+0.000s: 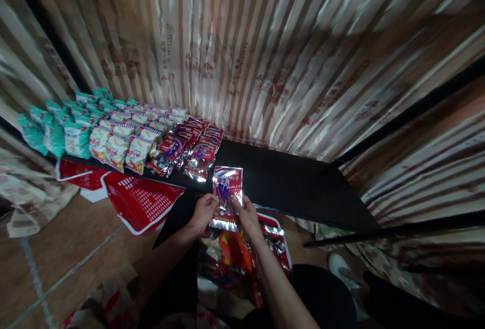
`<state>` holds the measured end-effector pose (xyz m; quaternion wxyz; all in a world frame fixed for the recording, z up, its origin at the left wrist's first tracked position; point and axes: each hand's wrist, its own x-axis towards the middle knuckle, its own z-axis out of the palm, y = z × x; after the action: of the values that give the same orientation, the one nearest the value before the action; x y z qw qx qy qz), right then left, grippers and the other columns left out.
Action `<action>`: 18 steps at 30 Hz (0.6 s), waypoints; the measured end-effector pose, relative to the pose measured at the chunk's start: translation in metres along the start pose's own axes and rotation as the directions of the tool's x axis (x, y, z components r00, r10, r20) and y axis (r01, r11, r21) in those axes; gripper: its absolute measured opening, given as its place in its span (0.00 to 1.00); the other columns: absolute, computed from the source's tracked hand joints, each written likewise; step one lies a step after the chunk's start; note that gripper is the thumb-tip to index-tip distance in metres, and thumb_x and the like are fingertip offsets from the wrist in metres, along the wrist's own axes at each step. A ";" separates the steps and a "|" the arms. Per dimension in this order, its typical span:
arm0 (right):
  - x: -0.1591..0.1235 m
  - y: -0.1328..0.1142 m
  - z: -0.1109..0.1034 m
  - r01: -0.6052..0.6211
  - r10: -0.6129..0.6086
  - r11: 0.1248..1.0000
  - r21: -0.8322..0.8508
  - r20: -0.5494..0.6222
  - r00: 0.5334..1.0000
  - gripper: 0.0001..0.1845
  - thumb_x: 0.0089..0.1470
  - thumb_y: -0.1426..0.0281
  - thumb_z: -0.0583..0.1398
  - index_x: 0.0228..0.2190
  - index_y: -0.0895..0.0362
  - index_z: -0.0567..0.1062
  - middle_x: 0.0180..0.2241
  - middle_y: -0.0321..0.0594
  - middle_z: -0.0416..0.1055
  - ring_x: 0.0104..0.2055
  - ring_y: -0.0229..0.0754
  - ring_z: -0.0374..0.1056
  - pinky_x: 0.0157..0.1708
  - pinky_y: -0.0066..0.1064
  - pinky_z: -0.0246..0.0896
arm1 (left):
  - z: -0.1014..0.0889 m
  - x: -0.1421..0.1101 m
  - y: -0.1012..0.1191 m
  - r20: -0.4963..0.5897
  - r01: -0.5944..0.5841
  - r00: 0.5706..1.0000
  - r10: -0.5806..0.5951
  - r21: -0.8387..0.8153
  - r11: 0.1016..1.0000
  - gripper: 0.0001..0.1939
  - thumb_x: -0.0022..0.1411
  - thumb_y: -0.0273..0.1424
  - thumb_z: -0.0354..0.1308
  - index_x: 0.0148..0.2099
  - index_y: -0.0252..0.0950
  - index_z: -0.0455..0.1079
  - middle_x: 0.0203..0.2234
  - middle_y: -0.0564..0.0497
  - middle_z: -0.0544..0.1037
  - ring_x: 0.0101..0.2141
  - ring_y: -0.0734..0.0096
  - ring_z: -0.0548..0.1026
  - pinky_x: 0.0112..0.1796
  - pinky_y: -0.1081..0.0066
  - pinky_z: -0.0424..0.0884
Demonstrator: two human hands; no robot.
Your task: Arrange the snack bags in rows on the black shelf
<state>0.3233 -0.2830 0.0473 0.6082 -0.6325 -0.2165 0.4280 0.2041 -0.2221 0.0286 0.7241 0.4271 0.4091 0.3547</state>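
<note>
We hold both our bare hands in front of our body, near to each other but apart, at about the same height. Our left forearm goes from the lower left up to the right, and our right forearm rises from the lower right up to the left, so the two come closer toward the hands. Our left hand is bent inward, with its fingers curled and pinched together at the tips. Our right hand points upward and a little to the left; its thumb lies in front, and the fingers are partly hidden. Both grips are closed. Our right wrist looks almost straight.
</note>
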 end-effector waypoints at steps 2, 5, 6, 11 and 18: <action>0.003 -0.001 0.007 0.022 -0.020 0.998 -0.062 0.026 0.999 0.22 0.39 0.52 0.64 0.31 0.53 0.69 0.25 0.34 0.72 0.26 0.40 0.66 0.30 0.31 0.62 | -0.005 0.007 0.005 -0.026 -0.022 0.999 0.022 0.018 1.000 0.13 0.49 0.39 0.60 0.30 0.35 0.68 0.21 0.54 0.74 0.26 0.71 0.73 0.29 0.73 0.68; 0.009 -0.002 0.020 0.043 -0.037 0.991 -0.130 0.051 0.998 0.21 0.38 0.52 0.64 0.31 0.54 0.70 0.27 0.36 0.73 0.29 0.41 0.67 0.32 0.31 0.63 | -0.015 0.016 0.014 -0.071 -0.056 0.996 0.060 0.062 0.997 0.10 0.52 0.37 0.59 0.30 0.35 0.68 0.22 0.54 0.75 0.26 0.71 0.74 0.29 0.74 0.68; 0.012 -0.003 0.024 0.047 -0.039 0.989 -0.140 0.061 0.997 0.21 0.38 0.52 0.64 0.30 0.54 0.70 0.27 0.36 0.73 0.29 0.41 0.67 0.32 0.31 0.63 | -0.018 0.020 0.017 -0.086 -0.068 0.993 0.075 0.081 0.994 0.09 0.53 0.36 0.58 0.30 0.35 0.68 0.23 0.54 0.75 0.27 0.72 0.74 0.29 0.74 0.68; 0.037 -0.006 0.052 0.067 -0.053 0.983 -0.169 0.083 0.995 0.21 0.36 0.52 0.64 0.29 0.54 0.69 0.25 0.35 0.72 0.28 0.41 0.67 0.30 0.31 0.63 | -0.035 0.044 0.034 -0.162 -0.105 0.976 0.142 0.215 0.971 0.07 0.57 0.32 0.55 0.35 0.34 0.69 0.27 0.52 0.77 0.29 0.71 0.74 0.31 0.74 0.68; 0.076 -0.006 0.090 0.173 -0.190 0.896 -0.408 -0.001 0.982 0.16 0.43 0.56 0.59 0.29 0.54 0.71 0.27 0.35 0.73 0.31 0.40 0.67 0.32 0.29 0.60 | -0.056 0.077 0.059 -0.229 -0.109 0.948 0.220 0.417 0.902 0.18 0.56 0.31 0.56 0.50 0.36 0.66 0.30 0.50 0.77 0.34 0.65 0.76 0.39 0.68 0.68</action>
<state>0.2938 -0.1692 0.0415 0.5052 -0.7306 -0.3461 0.3020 0.1757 -0.1145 0.0429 0.5260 0.5466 0.5300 0.3790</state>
